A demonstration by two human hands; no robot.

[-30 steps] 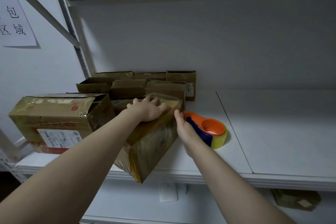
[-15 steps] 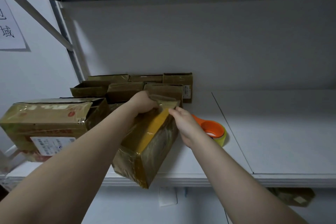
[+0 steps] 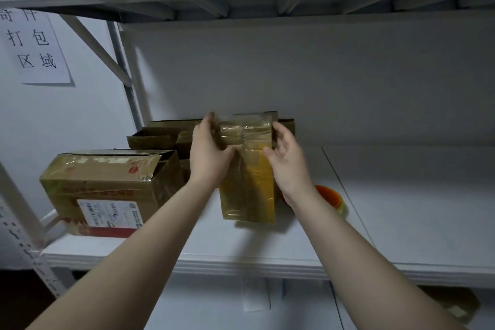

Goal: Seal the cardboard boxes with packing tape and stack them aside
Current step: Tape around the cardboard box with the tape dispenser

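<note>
Clasping the small tape-wrapped brown cardboard box [image 3: 247, 177] upright midway along the white shelf [image 3: 401, 222], my left grip [image 3: 211, 154] and right grip [image 3: 288, 162] curled round its top, I judge it sealed, with stacking and the larger open-flapped brown cardboard box [image 3: 107, 185] left to do.

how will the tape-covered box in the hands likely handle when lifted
The box is probably slick: glossy tape covers it. Likely light, as the left hand and right hand grip only its upper sides. Upright and narrow, it may tip.
</note>
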